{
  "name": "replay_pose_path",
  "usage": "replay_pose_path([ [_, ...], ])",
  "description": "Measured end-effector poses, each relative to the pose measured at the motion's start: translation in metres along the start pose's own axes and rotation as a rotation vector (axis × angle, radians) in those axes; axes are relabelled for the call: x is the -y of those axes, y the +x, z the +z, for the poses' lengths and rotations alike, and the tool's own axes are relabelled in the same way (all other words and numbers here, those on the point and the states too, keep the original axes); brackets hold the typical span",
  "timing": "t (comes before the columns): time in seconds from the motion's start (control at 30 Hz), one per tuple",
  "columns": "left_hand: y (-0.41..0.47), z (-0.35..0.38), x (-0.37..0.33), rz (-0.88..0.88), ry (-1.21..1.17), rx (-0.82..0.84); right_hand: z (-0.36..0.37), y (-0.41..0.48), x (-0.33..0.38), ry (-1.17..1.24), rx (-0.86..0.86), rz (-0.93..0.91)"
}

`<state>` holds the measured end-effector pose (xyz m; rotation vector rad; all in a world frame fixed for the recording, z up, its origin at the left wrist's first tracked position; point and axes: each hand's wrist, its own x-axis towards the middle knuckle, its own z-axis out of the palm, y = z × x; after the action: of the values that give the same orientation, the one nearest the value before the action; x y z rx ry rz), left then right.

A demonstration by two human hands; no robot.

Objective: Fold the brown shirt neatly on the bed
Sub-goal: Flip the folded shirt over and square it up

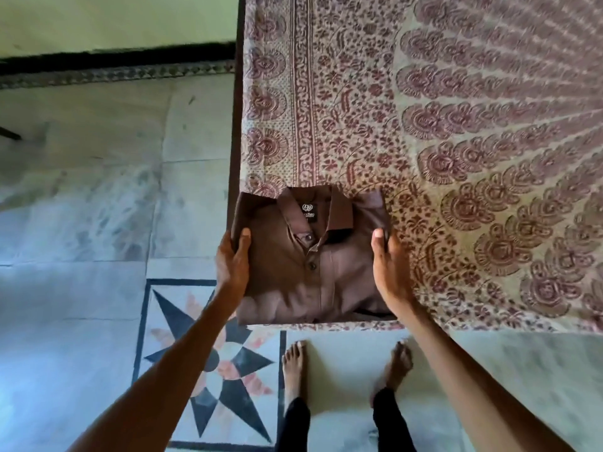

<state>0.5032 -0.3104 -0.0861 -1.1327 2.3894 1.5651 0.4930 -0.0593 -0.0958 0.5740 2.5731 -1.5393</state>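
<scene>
The brown shirt (310,256) lies folded into a compact rectangle at the near left corner of the bed (456,141), collar and label facing up. My left hand (232,260) grips its left edge, thumb on top and fingers hidden underneath. On the opposite side my right hand (389,265) holds the right edge the same way, thumb on the cloth. The shirt's left side reaches past the bed's left edge.
The bed carries a cream sheet with a maroon floral print. Left of it lies a marble floor (81,223) with a black star inlay (225,363). My bare feet (293,363) stand on the floor just in front of the bed's near edge.
</scene>
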Motion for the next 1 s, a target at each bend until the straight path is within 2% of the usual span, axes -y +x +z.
replay_pose_path([
  [0.13, 0.011, -0.001, 0.006, 0.03, -0.033, 0.101, 0.004, -0.001, -0.005, -0.072, -0.1, -0.005],
  [0.27, 0.02, 0.006, 0.025, 0.026, 0.057, 0.164, 0.0, 0.01, -0.01, -0.123, -0.053, 0.016],
  [0.4, 0.017, 0.007, 0.025, 0.072, 0.097, 0.143, -0.005, 0.021, -0.008, -0.181, -0.056, -0.046],
  [0.57, 0.023, 0.01, 0.025, 0.064, 0.235, 0.132, -0.003, 0.018, -0.029, -0.403, 0.005, 0.081],
  [0.67, 0.028, 0.01, 0.018, 0.022, 0.275, 0.147, -0.012, 0.016, -0.043, -0.384, -0.123, 0.074],
  [0.77, 0.026, 0.011, 0.017, 0.021, 0.287, 0.096, -0.029, 0.008, -0.043, -0.255, -0.212, 0.118],
  [0.87, 0.017, 0.015, 0.014, 0.011, 0.221, 0.01, -0.038, 0.0, -0.041, -0.23, -0.154, 0.098],
  [1.0, 0.007, 0.018, 0.014, -0.011, 0.193, -0.011, -0.037, -0.002, -0.031, -0.283, 0.013, 0.114],
])
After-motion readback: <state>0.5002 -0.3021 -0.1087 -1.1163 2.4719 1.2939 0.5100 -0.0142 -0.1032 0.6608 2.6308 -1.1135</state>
